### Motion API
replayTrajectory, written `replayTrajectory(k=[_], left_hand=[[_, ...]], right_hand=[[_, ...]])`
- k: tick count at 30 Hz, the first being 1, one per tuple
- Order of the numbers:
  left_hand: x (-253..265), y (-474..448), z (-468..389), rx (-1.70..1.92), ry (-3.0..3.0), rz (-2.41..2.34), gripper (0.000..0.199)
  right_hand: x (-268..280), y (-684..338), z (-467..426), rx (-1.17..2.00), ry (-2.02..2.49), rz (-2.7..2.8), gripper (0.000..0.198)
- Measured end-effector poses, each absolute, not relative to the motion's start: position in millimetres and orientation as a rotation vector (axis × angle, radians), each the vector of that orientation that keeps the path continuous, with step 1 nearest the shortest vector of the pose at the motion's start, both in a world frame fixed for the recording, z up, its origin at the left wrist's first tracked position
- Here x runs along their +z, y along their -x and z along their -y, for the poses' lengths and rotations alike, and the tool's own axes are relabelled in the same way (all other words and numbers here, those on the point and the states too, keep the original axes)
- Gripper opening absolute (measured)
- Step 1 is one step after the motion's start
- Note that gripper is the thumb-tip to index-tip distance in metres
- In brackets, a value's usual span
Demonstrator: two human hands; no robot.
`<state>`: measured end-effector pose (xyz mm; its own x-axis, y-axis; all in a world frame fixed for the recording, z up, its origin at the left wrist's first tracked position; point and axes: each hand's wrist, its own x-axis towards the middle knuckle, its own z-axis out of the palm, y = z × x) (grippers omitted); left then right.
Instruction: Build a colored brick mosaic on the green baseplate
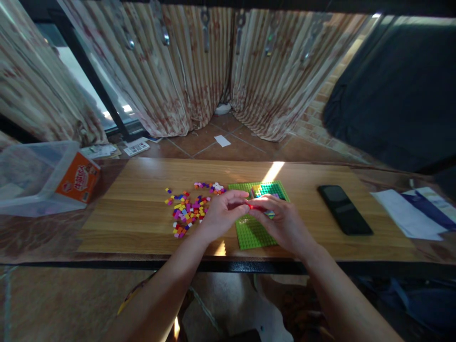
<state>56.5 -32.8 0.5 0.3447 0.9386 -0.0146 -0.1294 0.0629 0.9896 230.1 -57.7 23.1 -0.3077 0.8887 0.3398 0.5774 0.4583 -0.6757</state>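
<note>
Above a green studded baseplate (pixel 251 235), my left hand (pixel 225 212) and my right hand (pixel 283 222) meet fingertip to fingertip. Between them shows a small red toy brick (pixel 251 206), pinched by both hands and partly covered by the fingers. Behind my right fingers, several coloured bricks (pixel 257 191) sit on the plate, mostly hidden. To the left of my left hand, a loose pile of small multicoloured bricks (pixel 190 211) lies scattered on the wooden tabletop (pixel 131 209).
A black phone (pixel 344 210) lies right of the baseplate, with papers (pixel 409 213) beyond it. At the far left stands a clear plastic bin (pixel 42 175) with an orange label. Curtains (pixel 199 76) hang behind the table, and a dark metal edge (pixel 149 267) runs along its front.
</note>
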Motion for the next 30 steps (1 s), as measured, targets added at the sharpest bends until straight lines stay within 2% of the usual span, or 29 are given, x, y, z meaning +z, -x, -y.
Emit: replayTrajectory(k=[18,24,30], left_hand=[[-6.4,-61.8,32.4,0.958,-0.939,-0.812,0.024],[-1.5,-59.8,32.7,1.01,-1.113,-0.894,0.019],[-4.6,-60.0,31.5,1.002,-1.126,-0.824,0.023]], right_hand=[[17.0,-223.7,59.4,0.325,1.145,2.055,0.02],[23.0,-221.8,59.8,0.448,1.239,2.008,0.015],[22.6,-225.7,59.6,0.65,1.247,1.925,0.017]])
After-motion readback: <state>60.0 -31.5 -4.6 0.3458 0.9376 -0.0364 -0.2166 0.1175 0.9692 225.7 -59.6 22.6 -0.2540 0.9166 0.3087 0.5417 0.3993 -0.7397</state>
